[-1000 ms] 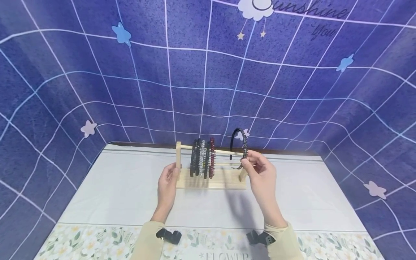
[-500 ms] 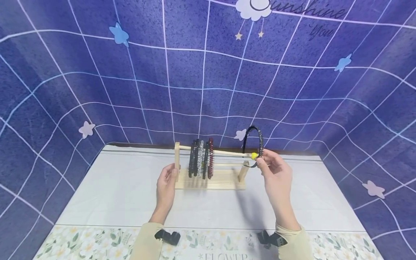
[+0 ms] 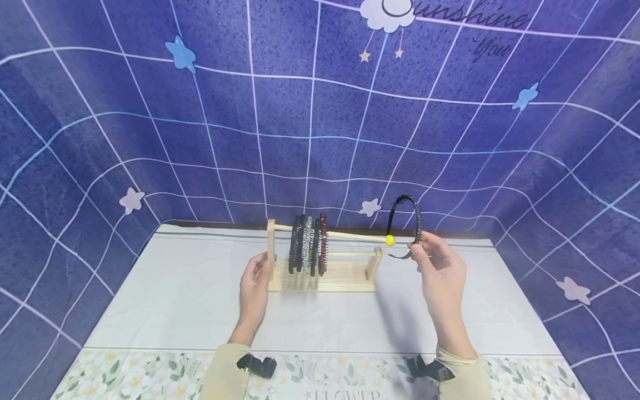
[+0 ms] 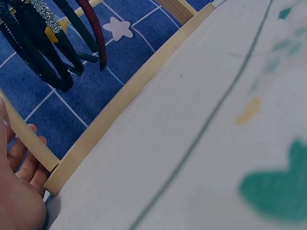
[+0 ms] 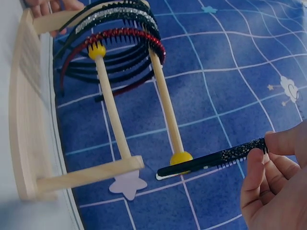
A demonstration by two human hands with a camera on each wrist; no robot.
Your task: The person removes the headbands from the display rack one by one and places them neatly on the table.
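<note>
2 hands at work about a wooden stand (image 3: 350, 274). My left hand (image 3: 254, 289) grips the stand's left post (image 3: 271, 244), thumb on the near side and fingers behind. My right hand (image 3: 442, 272), to the right of the stand, holds a black headband (image 5: 213, 160) pinched between thumb and fingers. This headband arches beyond the stand's right post (image 3: 374, 265), just beside the yellow ball (image 3: 390, 240) that tips the upper rod (image 3: 357, 236); whether they touch, I cannot tell. Toward the stand's left, several headbands hang close together, dark ones and a silver headband (image 3: 307, 244), with a red headband (image 3: 323, 244) outermost to the right. Beneath the stand lies a white tablecloth (image 3: 200, 305) with a flowered border; behind it, a blue curtain (image 3: 320, 150) with grid lines and stars.
</note>
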